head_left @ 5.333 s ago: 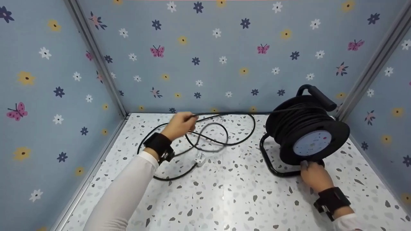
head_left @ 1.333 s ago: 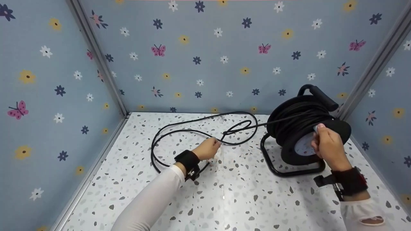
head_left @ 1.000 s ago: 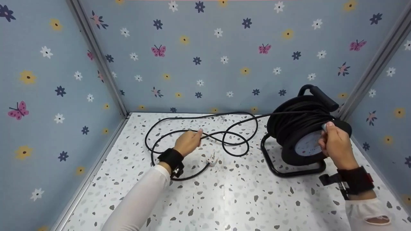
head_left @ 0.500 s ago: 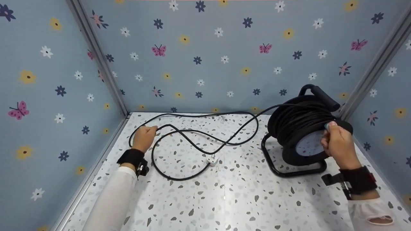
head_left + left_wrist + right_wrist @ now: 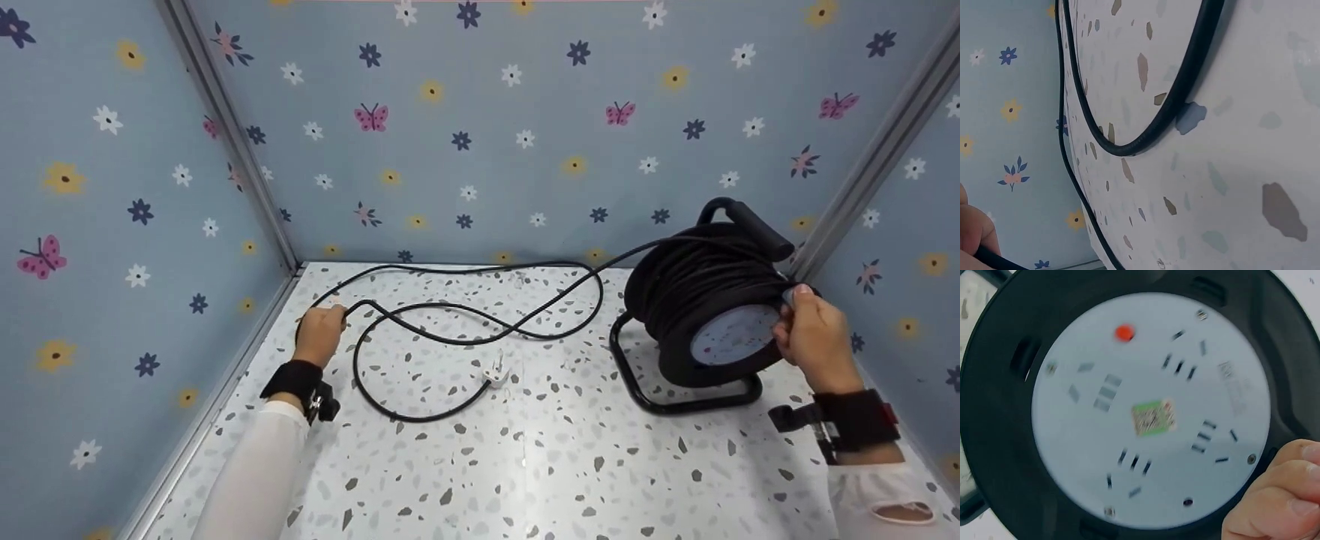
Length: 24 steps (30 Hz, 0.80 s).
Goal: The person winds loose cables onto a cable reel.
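A black cable reel (image 5: 709, 300) stands on its black tube frame at the right of the speckled table. My right hand (image 5: 799, 315) grips the reel's front rim on its right side; the right wrist view shows the pale socket plate (image 5: 1151, 410) with a red button (image 5: 1124, 332) and my curled fingers (image 5: 1275, 495) on the rim. A black cable (image 5: 465, 339) runs from the top of the reel in loose loops across the table. My left hand (image 5: 330, 313) grips this cable near the left wall. The cable's white plug (image 5: 495, 373) lies loose mid-table.
Flowered blue walls close in the table on the left, back and right, with metal corner posts (image 5: 225, 135). The reel's carry handle (image 5: 742, 221) points up towards the right back corner. In the left wrist view the cable (image 5: 1145, 138) curves over the speckled table.
My left hand has drawn the cable from mid-table out to the left wall, spreading the loops. My right hand has slid along the reel's rim from upper front to the right side.
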Each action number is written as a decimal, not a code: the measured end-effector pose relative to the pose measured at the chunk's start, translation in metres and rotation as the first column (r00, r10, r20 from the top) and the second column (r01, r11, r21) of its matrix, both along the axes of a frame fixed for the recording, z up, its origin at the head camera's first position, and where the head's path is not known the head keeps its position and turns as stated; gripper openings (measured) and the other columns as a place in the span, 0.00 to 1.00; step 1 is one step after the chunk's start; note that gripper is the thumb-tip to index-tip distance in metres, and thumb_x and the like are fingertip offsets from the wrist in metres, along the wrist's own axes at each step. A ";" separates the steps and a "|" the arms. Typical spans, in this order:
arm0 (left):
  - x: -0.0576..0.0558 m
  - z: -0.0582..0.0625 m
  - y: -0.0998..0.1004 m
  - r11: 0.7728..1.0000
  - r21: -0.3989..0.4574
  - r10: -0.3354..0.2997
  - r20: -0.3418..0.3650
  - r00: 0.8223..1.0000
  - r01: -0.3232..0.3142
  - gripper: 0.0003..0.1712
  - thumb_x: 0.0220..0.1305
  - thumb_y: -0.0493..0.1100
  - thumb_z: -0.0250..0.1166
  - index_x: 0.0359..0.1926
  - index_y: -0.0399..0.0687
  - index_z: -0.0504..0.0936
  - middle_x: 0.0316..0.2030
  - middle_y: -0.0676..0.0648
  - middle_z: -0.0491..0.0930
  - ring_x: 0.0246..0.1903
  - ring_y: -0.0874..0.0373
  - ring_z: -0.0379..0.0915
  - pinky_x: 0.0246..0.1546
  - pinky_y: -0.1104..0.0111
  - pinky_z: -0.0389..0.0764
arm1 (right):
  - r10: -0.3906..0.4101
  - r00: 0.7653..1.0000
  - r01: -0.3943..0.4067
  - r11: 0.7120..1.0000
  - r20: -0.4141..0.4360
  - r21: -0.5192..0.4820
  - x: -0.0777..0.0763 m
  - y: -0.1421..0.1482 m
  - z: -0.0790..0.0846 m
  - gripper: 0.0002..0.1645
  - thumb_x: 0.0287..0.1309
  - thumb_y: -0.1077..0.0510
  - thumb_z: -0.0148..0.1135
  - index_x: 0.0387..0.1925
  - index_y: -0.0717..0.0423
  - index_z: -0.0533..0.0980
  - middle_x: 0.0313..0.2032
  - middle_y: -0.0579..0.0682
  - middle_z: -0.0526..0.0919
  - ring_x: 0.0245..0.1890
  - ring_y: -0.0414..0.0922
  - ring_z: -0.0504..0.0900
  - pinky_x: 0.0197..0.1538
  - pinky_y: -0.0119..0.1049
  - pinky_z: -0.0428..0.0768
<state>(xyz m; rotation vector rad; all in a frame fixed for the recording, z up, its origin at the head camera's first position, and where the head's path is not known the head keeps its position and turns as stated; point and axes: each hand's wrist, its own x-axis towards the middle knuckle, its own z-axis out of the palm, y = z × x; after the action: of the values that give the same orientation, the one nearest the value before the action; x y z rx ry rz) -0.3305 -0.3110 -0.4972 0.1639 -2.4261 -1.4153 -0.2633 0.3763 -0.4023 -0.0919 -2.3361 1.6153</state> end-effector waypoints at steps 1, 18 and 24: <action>0.001 -0.001 0.000 1.000 -0.013 0.004 0.002 1.000 -0.004 0.31 0.72 0.44 0.52 0.07 0.61 0.66 0.09 0.64 0.58 0.15 0.61 0.53 0.24 0.67 0.58 | -0.008 1.000 0.008 1.000 0.007 0.005 -0.001 0.003 -0.001 0.32 0.88 0.41 0.35 0.32 0.58 0.69 0.13 0.40 0.71 0.09 0.35 0.65 0.16 0.31 0.67; 0.005 -0.014 0.004 0.997 0.023 -0.067 0.008 0.998 0.067 0.30 0.70 0.40 0.52 0.08 0.60 0.63 0.10 0.64 0.56 0.16 0.64 0.49 0.25 0.71 0.54 | -0.171 0.975 0.138 0.966 0.141 0.217 -0.004 0.042 -0.035 0.38 0.85 0.38 0.28 0.23 0.52 0.70 0.11 0.38 0.70 0.12 0.38 0.69 0.20 0.34 0.71; 0.005 -0.014 0.012 0.977 -0.145 -0.161 -0.041 0.986 0.153 0.28 0.71 0.36 0.53 0.11 0.55 0.65 0.11 0.61 0.61 0.16 0.61 0.54 0.25 0.69 0.59 | -0.176 0.972 0.114 0.932 0.156 0.345 -0.003 0.050 -0.050 0.40 0.85 0.39 0.26 0.23 0.54 0.71 0.13 0.40 0.75 0.14 0.42 0.73 0.25 0.38 0.71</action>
<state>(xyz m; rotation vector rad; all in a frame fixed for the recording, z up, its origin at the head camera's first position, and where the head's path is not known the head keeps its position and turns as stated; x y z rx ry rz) -0.3255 -0.2992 -0.5110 -0.1000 -2.5315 -1.2862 -0.2666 0.4263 -0.4528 -0.3462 -2.6388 1.1653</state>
